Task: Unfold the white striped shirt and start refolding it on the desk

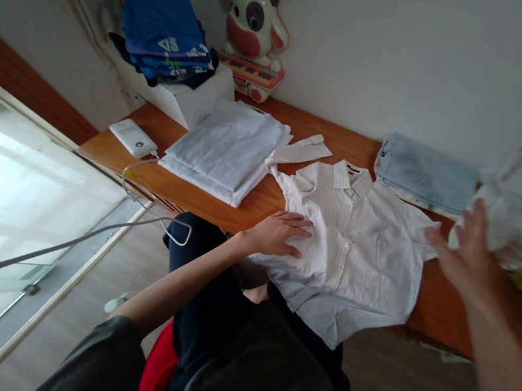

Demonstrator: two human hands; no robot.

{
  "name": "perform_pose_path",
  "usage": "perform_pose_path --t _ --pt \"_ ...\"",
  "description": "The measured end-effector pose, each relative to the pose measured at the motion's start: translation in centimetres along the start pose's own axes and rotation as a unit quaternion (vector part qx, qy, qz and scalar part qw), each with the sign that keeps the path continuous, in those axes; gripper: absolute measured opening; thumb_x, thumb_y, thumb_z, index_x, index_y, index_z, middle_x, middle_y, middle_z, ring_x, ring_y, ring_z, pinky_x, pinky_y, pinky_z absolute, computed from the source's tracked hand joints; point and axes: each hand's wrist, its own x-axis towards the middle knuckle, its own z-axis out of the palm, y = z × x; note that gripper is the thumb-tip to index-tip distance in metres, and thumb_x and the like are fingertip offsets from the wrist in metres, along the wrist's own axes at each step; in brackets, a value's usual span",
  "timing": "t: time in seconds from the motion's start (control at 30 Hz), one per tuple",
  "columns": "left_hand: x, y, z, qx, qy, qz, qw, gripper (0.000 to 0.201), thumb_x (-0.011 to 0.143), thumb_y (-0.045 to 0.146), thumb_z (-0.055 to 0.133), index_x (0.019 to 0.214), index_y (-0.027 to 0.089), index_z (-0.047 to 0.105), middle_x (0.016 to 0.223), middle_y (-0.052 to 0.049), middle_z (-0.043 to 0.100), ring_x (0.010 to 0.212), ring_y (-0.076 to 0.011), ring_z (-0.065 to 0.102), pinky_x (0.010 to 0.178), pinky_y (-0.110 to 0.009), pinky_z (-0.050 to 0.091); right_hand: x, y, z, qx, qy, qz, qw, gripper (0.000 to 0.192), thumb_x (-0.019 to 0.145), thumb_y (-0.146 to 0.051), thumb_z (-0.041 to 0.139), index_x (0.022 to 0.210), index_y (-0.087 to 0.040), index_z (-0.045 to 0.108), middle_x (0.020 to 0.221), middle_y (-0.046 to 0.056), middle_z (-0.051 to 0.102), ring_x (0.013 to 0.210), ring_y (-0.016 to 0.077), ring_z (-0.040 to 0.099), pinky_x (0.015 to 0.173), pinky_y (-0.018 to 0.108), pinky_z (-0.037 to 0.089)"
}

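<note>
A white striped short-sleeved shirt (358,246) lies face up on the wooden table (181,191), its hem hanging over the front edge. My left hand (279,232) rests flat on the shirt's left side, fingers spread. My right hand (466,249) is raised at the shirt's right sleeve, blurred by motion, fingers apart; whether it grips the sleeve edge cannot be told. A white crumpled bag or cloth (515,213) sits just behind that hand.
A stack of folded white garments (229,146) lies to the left, folded light-blue jeans (424,174) at the back right. Blue folded clothes (163,33) sit on a white box, beside a cow-shaped toy keyboard (252,32). A white power bank (134,137) with cable sits at the left edge.
</note>
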Motion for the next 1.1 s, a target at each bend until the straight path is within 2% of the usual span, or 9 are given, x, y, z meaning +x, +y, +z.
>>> perform_pose_path --t 0.07,0.13,0.2,0.27,0.4,0.63,0.8,0.93,1.1 --pt "1.9 -0.6 0.3 0.01 -0.004 0.008 1.0 0.068 0.098 0.063 0.074 0.157 0.034 0.059 0.17 -0.003 0.05 0.159 -0.0315 0.041 0.128 -0.051 0.033 -1.3 -3.7 4.1 0.002 -0.018 -0.01 1.0 0.078 0.104 -0.068 0.051 0.173 -0.041 0.026 0.181 0.0 0.027 0.162 0.0399 0.036 0.133 0.064 0.036" --pt "3.8 -1.1 0.6 0.018 -0.004 0.002 1.0 0.075 0.096 0.067 0.074 0.16 0.032 0.056 0.17 -0.005 0.05 0.16 -0.0329 0.039 0.129 -0.053 0.03 -2.9 -5.8 7.4 -0.012 -0.057 -0.022 0.998 0.071 0.103 -0.067 0.054 0.167 -0.039 0.041 0.177 0.002 0.037 0.159 0.0369 0.043 0.132 0.06 0.039" --pt "5.2 -1.4 0.8 0.021 0.004 -0.008 1.0 0.084 0.092 0.07 0.076 0.161 0.029 0.053 0.169 -0.008 0.05 0.159 -0.0337 0.038 0.129 -0.053 0.028 -4.5 -6.2 9.4 -0.047 -0.082 -0.017 0.995 0.076 0.101 -0.068 0.056 0.169 -0.037 0.039 0.178 0.004 0.036 0.16 0.0385 0.041 0.13 0.063 0.039" --pt "6.1 -1.4 1.0 0.022 0.014 -0.016 1.0 0.089 0.089 0.072 0.077 0.162 0.026 0.052 0.168 -0.01 0.052 0.158 -0.0338 0.04 0.128 -0.052 0.029 -6.0 -5.3 10.3 -0.094 -0.101 0.001 0.99 0.085 0.1 -0.07 0.055 0.173 -0.036 0.029 0.181 0.006 0.029 0.163 0.0426 0.033 0.128 0.07 0.035" --pt "6.1 -1.5 1.0 0.025 0.018 -0.017 0.999 0.087 0.089 0.073 0.076 0.159 0.025 0.056 0.166 -0.01 0.054 0.157 -0.0339 0.041 0.129 -0.054 0.027 -8.0 -2.1 10.5 -0.162 -0.121 0.02 0.979 0.088 0.103 -0.071 0.046 0.177 -0.035 0.015 0.184 0.004 0.018 0.168 0.0428 0.02 0.131 0.074 0.023" --pt "3.6 -3.0 0.4 -0.012 0.045 0.003 0.999 0.071 0.091 0.064 0.081 0.148 0.025 0.066 0.164 -0.009 0.056 0.155 -0.031 0.046 0.132 -0.05 0.028 -7.5 2.0 9.3 -0.16 -0.126 -0.016 0.979 0.084 0.103 -0.069 0.043 0.176 -0.035 0.02 0.183 0.002 0.024 0.168 0.0377 0.023 0.135 0.065 0.023" --pt "2.4 -3.4 0.3 -0.054 0.087 0.014 0.995 0.044 0.097 0.047 0.08 0.136 0.028 0.073 0.152 -0.008 0.066 0.147 -0.0289 0.056 0.128 -0.05 0.037 -7.3 2.2 9.2 -0.146 -0.119 -0.016 0.982 0.083 0.102 -0.067 0.047 0.176 -0.037 0.023 0.182 0.001 0.027 0.167 0.0386 0.025 0.135 0.065 0.024" --pt "2.5 -3.3 0.2 -0.099 0.115 0.012 0.988 0.018 0.101 0.031 0.074 0.118 0.027 0.079 0.137 -0.007 0.074 0.134 -0.0273 0.065 0.121 -0.05 0.046 -7.4 1.5 9.0 -0.14 -0.116 -0.01 0.983 0.081 0.103 -0.065 0.047 0.176 -0.039 0.022 0.182 -0.001 0.026 0.167 0.0368 0.024 0.135 0.065 0.024" --pt "2.8 -3.3 -0.1 -0.151 0.137 -0.009 0.979 0.011 0.101 0.021 0.069 0.101 0.024 0.079 0.108 -0.006 0.079 0.109 -0.0251 0.072 0.107 -0.046 0.055 -7.4 1.2 8.9 -0.136 -0.117 -0.01 0.984 0.08 0.103 -0.065 0.046 0.175 -0.038 0.022 0.182 -0.001 0.026 0.168 0.0358 0.023 0.136 0.064 0.022"
